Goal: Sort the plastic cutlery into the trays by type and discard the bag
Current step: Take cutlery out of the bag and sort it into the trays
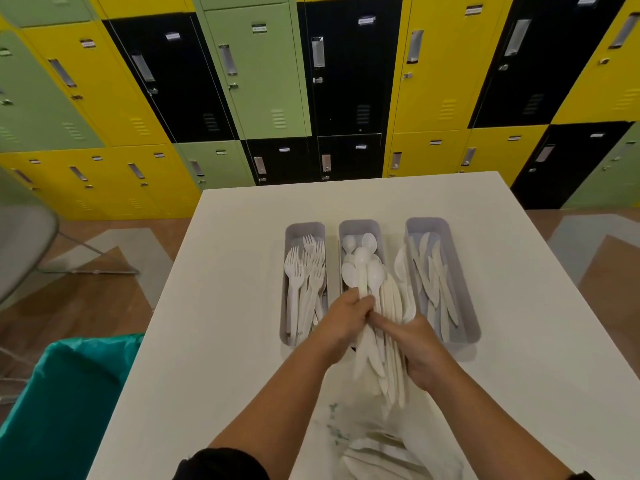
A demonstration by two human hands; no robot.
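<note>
Both hands closed on one mixed bundle [381, 327] of spoons & knives over the middle tray [360, 226]: left hand [346, 318] pinches spoon handles, right hand [420, 348] wraps the rest. Risk: loose grip, knives drop in w/ spoons or spill onto counter [221, 306]. Bag [388, 445] lies nearest the person, not yet binned.

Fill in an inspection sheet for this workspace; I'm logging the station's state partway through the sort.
Surface: white table, mostly bare.
Job's things: fork tray, spoon tray, knife tray side by side; plastic bag at near edge.
Clutter: nothing seen.
Grippers: left hand and right hand share a bundle of spoons and knives over the spoon tray.
Cables: nothing seen.
Surroundings: green-lined bin left; lockers behind.
</note>
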